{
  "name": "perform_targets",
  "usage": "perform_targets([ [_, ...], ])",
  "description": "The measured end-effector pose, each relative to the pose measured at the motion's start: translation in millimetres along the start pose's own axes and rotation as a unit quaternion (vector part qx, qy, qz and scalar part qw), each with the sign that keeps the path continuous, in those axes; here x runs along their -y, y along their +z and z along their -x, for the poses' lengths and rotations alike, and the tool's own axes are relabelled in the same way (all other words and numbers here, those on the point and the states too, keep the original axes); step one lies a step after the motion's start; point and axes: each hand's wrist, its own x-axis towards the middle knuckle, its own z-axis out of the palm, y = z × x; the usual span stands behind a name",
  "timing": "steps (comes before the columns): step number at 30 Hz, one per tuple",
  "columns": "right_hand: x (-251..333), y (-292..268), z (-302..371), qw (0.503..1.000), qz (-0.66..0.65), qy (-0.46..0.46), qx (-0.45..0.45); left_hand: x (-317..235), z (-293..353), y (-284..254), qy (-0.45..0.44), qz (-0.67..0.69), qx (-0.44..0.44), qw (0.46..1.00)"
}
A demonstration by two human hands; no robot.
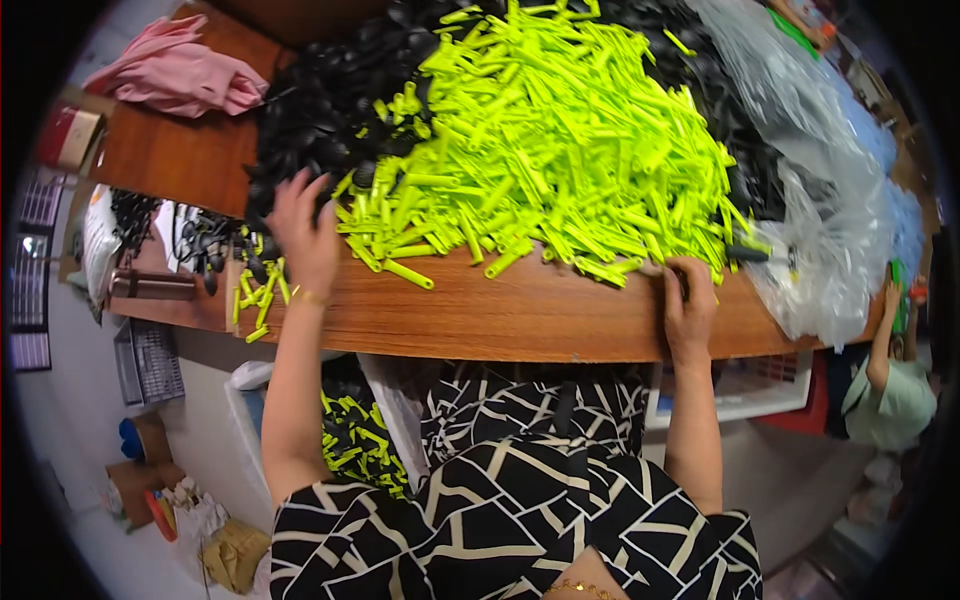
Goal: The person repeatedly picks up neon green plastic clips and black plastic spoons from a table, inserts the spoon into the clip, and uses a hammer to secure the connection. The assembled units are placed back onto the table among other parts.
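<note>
Nearest to view is the person's black-and-cream patterned garment (500,500), at six o'clock, with a gold-coloured necklace (583,588) at its collar. Clock directions are taken from the middle of the bare strip of the wooden table (480,325), twelve being straight ahead of the person.

Progress: from where I stand, the larger share appears outstanding. A broad heap of yellow-green tubes (560,130) lies loose from eleven to two o'clock, with black pieces (320,120) banked against it at eleven and more behind. At seven o'clock, below the table edge, a white-walled container (395,400) holds mixed yellow-green and black items (365,440); I judge these to be the completed portion, though whether they are joined cannot be confirmed. A small scatter of tubes (265,300) lies at nine o'clock, of undetermined status.

Grip: the left hand (305,235), at ten o'clock, is blurred at the near edge of the black pieces, fingers apart, no item visible in it. The right hand (692,300), at three o'clock, is curled at the heap's near edge, thumb and forefinger bent beside the tubes; whether it is clamped on one cannot be told.
</note>
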Motion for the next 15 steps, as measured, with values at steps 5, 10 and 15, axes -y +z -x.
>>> perform_targets([
  [5, -1, 1, -2, 1.000, -0.004, -0.007, -0.025, -20, -69, 82, 0.015, 0.081, 0.140, 0.987],
  [10, -5, -4, -1, 0.999, 0.024, -0.027, -0.023, -30, -81, 112, 0.040, 0.041, 0.126, 0.990],
  [15, -18, 0, 6, 0.975, -0.171, 0.138, -0.008, -27, -76, 93, 0.025, 0.190, 0.027, 0.981],
])
